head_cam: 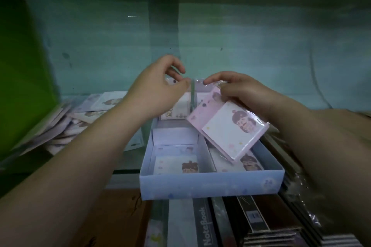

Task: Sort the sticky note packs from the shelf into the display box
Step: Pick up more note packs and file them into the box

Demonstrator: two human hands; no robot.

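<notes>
Right hand (pixel 239 88) pinches a pink sticky note pack (pixel 228 126) by its wrapper, tilted over the display box (pixel 210 186), likely to drop it into the right column. Left hand (pixel 158 86), fingers curled, steadies upright packs at the divider (pixel 192 94). Loose packs (pixel 66 122) heaped on shelf; count unclear.
</notes>
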